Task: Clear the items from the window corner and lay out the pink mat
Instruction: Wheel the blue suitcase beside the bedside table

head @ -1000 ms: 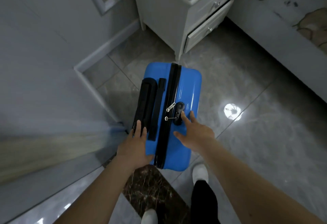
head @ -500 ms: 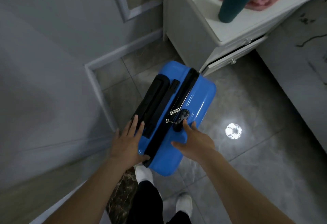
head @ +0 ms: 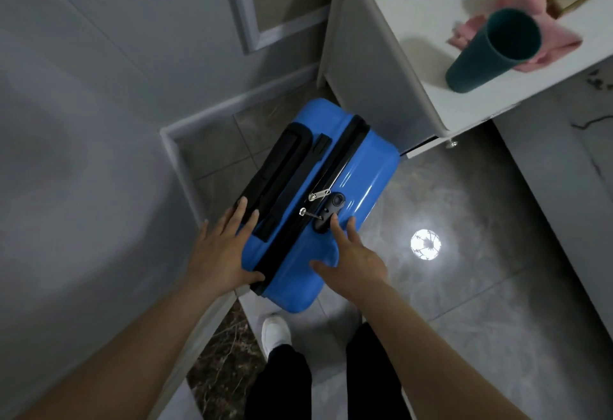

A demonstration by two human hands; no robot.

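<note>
From my head camera, looking down, the blue suitcase (head: 361, 187) is a glossy hard shell standing upright on the grey tiled floor (head: 464, 287), its top face turned up at me. A black zipper band (head: 318, 194) runs lengthwise down the middle of that face, with two silver zipper pulls (head: 319, 194) lying beside a small black lock (head: 331, 212). On the left half sits the black retracted handle housing (head: 275, 171), and the shell catches a bright sheen along its right edge. The case stands in the corner between the grey wall with its white baseboard (head: 179, 167) and the white nightstand (head: 414, 64), its far end just beside the nightstand's side. My left hand (head: 222, 250) lies flat and spread on the near left edge of the top, fingertips reaching the black handle housing, thumb resting by the zipper band; it presses rather than closes around anything. My right hand (head: 351, 260) is likewise flat and spread on the near right part, index fingertip touching the lock, thumb pointing towards the zipper. So the suitcase sits ahead of and under both palms, between my arms. On the nightstand stand a dark teal cup (head: 487, 54) and a pink cloth (head: 530, 21) behind it. My white shoe (head: 275, 333) is just below the case's near end.
</note>
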